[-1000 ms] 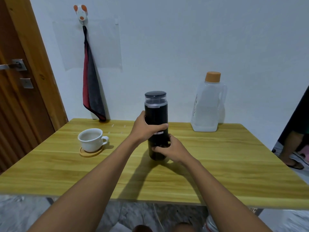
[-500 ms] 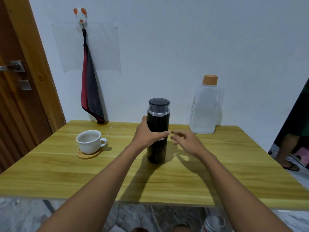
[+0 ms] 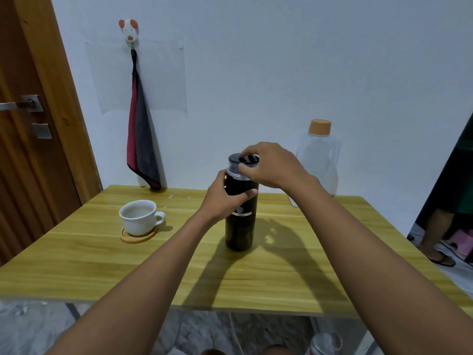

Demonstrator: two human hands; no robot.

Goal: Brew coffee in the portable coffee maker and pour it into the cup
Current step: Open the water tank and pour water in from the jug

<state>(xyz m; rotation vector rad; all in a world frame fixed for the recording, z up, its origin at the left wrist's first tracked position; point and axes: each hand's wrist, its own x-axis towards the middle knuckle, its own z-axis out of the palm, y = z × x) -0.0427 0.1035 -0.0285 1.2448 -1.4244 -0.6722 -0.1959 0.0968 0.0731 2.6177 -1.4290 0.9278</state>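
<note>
- The maker (image 3: 239, 231) stands upright in the middle of the surface (image 3: 320, 252).
- The left hand (image 3: 222, 201) holds its dark body, fingers wrapped round it.
- The right hand (image 3: 268, 162) grips the lid (image 3: 234, 158) from above, fingers curled on it.
- The lid is on, so the job looks just begun.
- The cup (image 3: 138, 219) sits to the left on the surface, with no dark coffee in it.
- Brewing and pouring are left to do.

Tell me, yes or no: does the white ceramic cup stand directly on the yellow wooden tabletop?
No, the white ceramic cup stands on a round wooden coaster, which lies on the yellow wooden tabletop.
</note>
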